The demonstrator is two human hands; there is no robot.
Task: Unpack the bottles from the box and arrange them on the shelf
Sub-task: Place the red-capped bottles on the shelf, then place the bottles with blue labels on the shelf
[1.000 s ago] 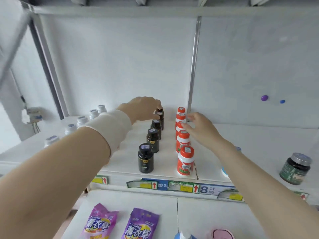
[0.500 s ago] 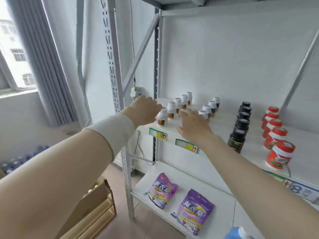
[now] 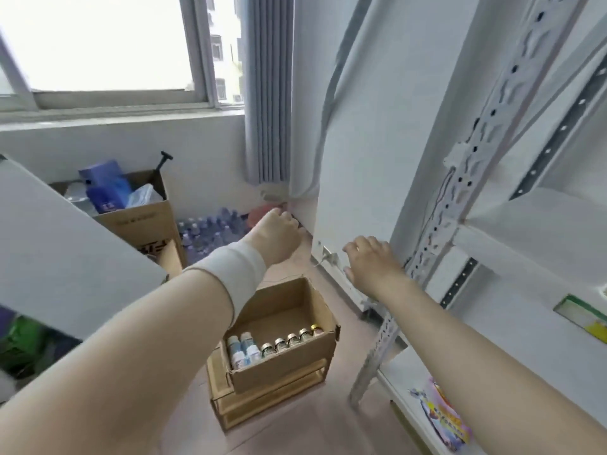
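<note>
Step in hand (judged): reach down to the box (image 3: 282, 369) for the next bottles.

Left hand (image 3: 279, 238), white wrap at the wrist, hangs above the box's far-left corner. Its grip is loosely curled and holds nothing. Right hand (image 3: 371, 267) is above and to the right of the box, grip relaxed, fingers apart, empty. Neither hand touches the box.

Bottles stand upright in one row along the box's near wall: two white-and-blue bottles (image 3: 243, 351) at the left end, then dark bottles with metal caps (image 3: 289, 339), five by my count. The box sits on a wooden crate (image 3: 262, 402). The shelf (image 3: 538, 221) stands right of the box.

Method: come straight down over the near wall. Work from one end of the row so the neighbours stay standing. Take each bottle by the body, not the cap, one per hand. Avoid leaning on the cardboard wall.

Writing: none legible.
- Bottle labels: too small.
- Green-and-yellow tag (image 3: 584, 318) right of the box: blurred.
- Dark print on the larger carton (image 3: 144, 221) beyond the box to the left: unreadable.
</note>
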